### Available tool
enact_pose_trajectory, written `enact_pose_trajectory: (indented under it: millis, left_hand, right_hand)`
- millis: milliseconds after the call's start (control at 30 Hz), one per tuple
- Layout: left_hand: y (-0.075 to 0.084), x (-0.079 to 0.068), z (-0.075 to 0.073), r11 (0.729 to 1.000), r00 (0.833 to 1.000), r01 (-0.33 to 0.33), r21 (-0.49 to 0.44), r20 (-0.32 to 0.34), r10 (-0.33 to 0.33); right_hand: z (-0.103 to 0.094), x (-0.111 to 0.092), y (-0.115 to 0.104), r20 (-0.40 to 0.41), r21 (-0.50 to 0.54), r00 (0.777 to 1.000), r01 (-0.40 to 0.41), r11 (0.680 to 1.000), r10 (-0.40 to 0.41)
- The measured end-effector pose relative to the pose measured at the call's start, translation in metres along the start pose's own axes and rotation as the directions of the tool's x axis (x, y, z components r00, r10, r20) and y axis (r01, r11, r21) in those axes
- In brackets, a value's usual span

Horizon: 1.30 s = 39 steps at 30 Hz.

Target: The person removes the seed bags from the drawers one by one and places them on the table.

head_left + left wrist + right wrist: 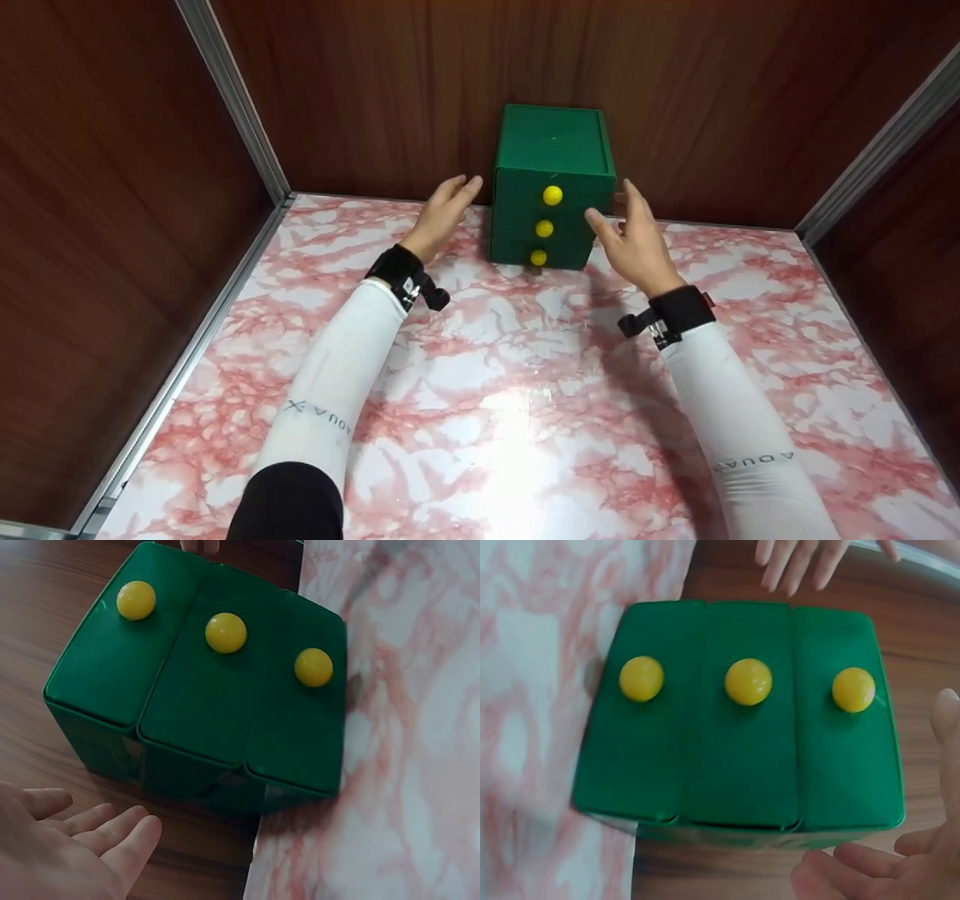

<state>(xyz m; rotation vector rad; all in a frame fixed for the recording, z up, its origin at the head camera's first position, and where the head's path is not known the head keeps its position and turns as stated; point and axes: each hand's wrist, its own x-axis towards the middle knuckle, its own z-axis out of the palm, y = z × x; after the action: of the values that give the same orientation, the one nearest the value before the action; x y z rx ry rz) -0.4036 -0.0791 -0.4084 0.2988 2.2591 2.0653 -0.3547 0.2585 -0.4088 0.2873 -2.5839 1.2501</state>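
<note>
A green three-drawer box [517, 217] with a round yellow knob [553, 196] on each drawer stands against the back wall, all drawers closed. My left hand [442, 217] is held just left of the box, fingers extended toward it and apart from its side. On the other side, my right hand [636, 244] reaches up near the right edge, its thumb overlapping the front in the head view. Both wrist views show the drawer fronts, with the left palm [75, 847] and the right fingers [862, 870] beside the box. Neither hand holds anything.
The table [450, 420] has a red-and-white marbled top. Dark wood panels [375, 97] enclose it at the back and both sides, joined by metal corner strips [240, 97]. Black straps with small cameras sit on both wrists.
</note>
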Motion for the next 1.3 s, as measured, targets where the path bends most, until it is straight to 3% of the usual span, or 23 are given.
enact_pose_trajectory:
  millis: [200, 567, 833, 1100, 1300]
  left_hand:
    - [0.01, 0.011, 0.013, 1.0, 1.0, 0.017, 0.002, -0.014, -0.017]
    - [0.024, 0.018, 0.031, 0.996, 0.999, 0.017, 0.09, 0.05, -0.022]
    - [0.038, 0.029, 0.041, 0.973, 0.999, 0.001, 0.23, -0.051, 0.011]
    - [0.051, 0.037, 0.043, 0.941, 0.996, 0.088, 0.326, -0.052, -0.075]
    - [0.058, 0.041, 0.045, 0.921, 0.993, 0.115, 0.373, -0.047, -0.105]
  right_hand:
    - [0.002, 0.009, -0.009, 0.004, 0.003, 1.0, 0.003, 1.0, -0.003]
    - [0.003, 0.021, -0.013, 0.007, -0.008, 1.0, -0.005, 1.0, 0.005]
    - [0.005, 0.029, -0.021, -0.02, -0.088, 0.998, -0.063, 0.994, 0.062]
    - [0.02, 0.034, -0.037, -0.145, -0.172, 0.985, -0.121, 0.978, 0.096]
    - [0.033, 0.03, -0.042, -0.303, -0.26, 0.952, -0.04, 0.965, -0.043]
